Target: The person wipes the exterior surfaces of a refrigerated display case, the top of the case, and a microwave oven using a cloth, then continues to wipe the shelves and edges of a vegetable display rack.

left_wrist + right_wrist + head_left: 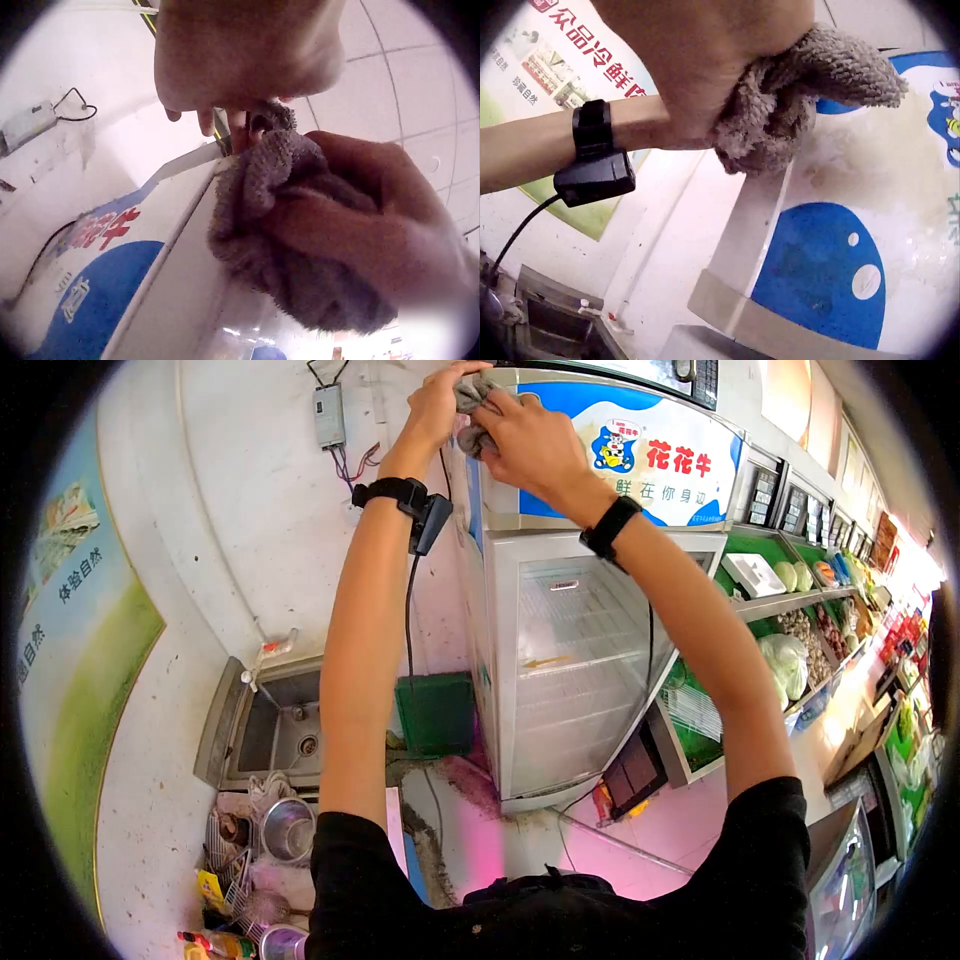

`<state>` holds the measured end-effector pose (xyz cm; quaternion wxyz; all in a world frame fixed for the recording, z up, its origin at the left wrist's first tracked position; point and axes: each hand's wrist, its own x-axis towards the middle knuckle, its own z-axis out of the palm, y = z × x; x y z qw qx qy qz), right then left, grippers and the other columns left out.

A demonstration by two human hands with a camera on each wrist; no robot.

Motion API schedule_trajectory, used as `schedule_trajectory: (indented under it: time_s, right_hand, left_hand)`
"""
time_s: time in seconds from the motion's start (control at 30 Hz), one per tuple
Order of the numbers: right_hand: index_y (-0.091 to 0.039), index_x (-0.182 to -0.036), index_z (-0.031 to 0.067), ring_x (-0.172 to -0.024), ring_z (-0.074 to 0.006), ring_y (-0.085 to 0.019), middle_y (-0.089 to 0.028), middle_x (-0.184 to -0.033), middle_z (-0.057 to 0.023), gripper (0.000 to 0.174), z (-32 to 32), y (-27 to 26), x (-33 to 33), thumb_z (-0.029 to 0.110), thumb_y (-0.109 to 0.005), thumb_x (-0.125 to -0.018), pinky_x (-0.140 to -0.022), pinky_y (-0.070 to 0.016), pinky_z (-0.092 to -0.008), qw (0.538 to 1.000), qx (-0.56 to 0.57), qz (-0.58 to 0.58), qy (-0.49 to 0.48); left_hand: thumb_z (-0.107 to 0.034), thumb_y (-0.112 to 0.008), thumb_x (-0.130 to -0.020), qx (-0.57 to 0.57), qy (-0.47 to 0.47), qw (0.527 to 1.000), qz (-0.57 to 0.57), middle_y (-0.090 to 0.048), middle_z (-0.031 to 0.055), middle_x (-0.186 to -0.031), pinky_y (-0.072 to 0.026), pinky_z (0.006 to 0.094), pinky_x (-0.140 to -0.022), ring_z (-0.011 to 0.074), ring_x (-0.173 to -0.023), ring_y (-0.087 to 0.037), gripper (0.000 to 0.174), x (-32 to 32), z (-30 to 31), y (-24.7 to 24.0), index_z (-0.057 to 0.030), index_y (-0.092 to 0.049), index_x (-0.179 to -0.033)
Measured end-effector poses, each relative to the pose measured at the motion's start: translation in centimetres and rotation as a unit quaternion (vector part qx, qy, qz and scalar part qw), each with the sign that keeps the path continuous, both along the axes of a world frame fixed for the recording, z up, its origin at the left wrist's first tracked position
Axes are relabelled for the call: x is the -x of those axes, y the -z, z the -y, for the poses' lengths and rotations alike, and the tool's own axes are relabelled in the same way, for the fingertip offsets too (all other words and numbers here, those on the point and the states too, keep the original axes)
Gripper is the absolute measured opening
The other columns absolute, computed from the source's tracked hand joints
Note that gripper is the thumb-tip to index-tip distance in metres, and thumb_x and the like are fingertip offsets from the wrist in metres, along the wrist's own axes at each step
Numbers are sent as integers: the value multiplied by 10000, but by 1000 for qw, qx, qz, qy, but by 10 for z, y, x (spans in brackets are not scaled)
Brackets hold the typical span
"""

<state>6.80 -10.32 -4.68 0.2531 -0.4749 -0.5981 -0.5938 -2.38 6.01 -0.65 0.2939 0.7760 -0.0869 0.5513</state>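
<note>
My right hand (535, 445) grips a crumpled grey cloth (765, 120) against the upper left corner of a display fridge's sign panel (690, 500). In the left wrist view the right fingers and thumb sink into the folds of this fluffy cloth (300, 247). Beside it, my left hand (247, 52) reaches over the fridge's top edge, its visible fingers spread and fairly straight, close to the cloth's upper end. The right wrist view has the left hand hidden behind my right hand (712, 52). Brownish smears mark the white panel (840, 165) near the cloth.
Below the sign is the fridge's glass door (580, 660). A metal sink (290, 730) and pots (288, 830) stand at lower left, with a green bin (435, 715) beside the fridge. A wired grey box (328, 415) hangs on the wall. Vegetable shelves (790, 600) line the right.
</note>
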Motion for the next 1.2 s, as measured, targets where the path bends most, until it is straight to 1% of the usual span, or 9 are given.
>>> schedule_trajectory:
  time_s: [0.07, 0.13, 0.27, 0.37, 0.5, 0.77, 0.93, 1.1, 1.2]
  right_hand:
    - [-684, -997, 120, -923, -318, -671, -628, -1058, -71, 244, 2, -29, 1, 220, -703, -776, -660, -573, -435, 999, -13, -30, -9]
    - [-677, -998, 109, -932, -330, -666, -616, -1080, -79, 239, 2, -50, -2, 198, -675, -776, -681, -569, -450, 997, -21, -52, -46]
    - [-663, -1047, 100, -911, -329, -662, -616, -1109, -90, 288, 6, 22, 6, 199, -667, -776, -729, -565, -441, 996, 80, -31, 15]
    - [-658, -1071, 120, -936, -326, -656, -583, -1089, -83, 305, 28, 64, 12, 219, -676, -783, -712, -573, -441, 974, 195, -113, -7]
    - [-686, -1045, 109, -939, -320, -659, -591, -1154, -98, 279, 60, 81, 11, 204, -668, -783, -737, -569, -433, 969, 167, -170, -64]
    - [-651, -1112, 157, -959, -312, -620, -567, -1127, -80, 313, 13, 30, -5, 210, -683, -805, -682, -575, -421, 988, -55, -132, -55]
    - [-632, -1106, 152, -975, -345, -615, -543, -1140, -115, 346, 34, 118, -10, 230, -702, -777, -709, -572, -440, 981, 75, -171, -45]
    - [-639, -1095, 142, -936, -335, -638, -564, -1109, -125, 330, 51, 81, -5, 240, -689, -784, -712, -570, -451, 972, 112, -205, -33]
    - [-643, -1095, 141, -932, -344, -630, -575, -1085, -126, 318, 44, 41, -5, 224, -683, -791, -718, -568, -447, 982, -8, -163, -92]
  left_hand:
    - [-356, -217, -1047, -47, 7, 998, -49, -532, 108, -1454, -259, 360, -1194, 243, -1373, -452, 582, 14, 13, -9, -39, -566, -1389]
    - [-346, -186, -1044, 18, -121, 992, -25, -556, 90, -1432, -240, 370, -1198, 239, -1355, -462, 589, 11, 16, -7, -72, -596, -1367]
    - [-367, -219, -1037, -109, -38, 992, -49, -537, 102, -1458, -195, 387, -1210, 238, -1398, -419, 579, 10, -3, -14, -90, -618, -1351]
    - [-385, -235, -1033, -20, -52, 995, -85, -534, 96, -1465, -202, 387, -1205, 231, -1404, -416, 574, 16, 18, -13, -105, -620, -1354]
    - [-367, -280, -1036, -32, -216, 967, -130, -542, 89, -1459, -286, 360, -1161, 222, -1386, -441, 522, 32, 65, -16, -135, -595, -1382]
    - [-279, -340, -1031, -59, -207, 975, -61, -584, 96, -1407, -331, 333, -1116, 239, -1332, -492, 443, 15, 40, -9, -123, -606, -1347]
    - [-294, -339, -1031, -71, -205, 974, -68, -580, 96, -1412, -322, 327, -1120, 242, -1337, -489, 449, 16, 37, -9, -122, -597, -1355]
    - [-320, -362, -1029, -64, -215, 971, -81, -568, 96, -1425, -322, 334, -1119, 239, -1348, -481, 453, 17, 49, -12, -122, -584, -1371]
    - [-350, -380, -1023, -38, -255, 961, -102, -564, 95, -1430, -326, 340, -1115, 246, -1343, -484, 465, 14, 63, -9, -122, -578, -1375]
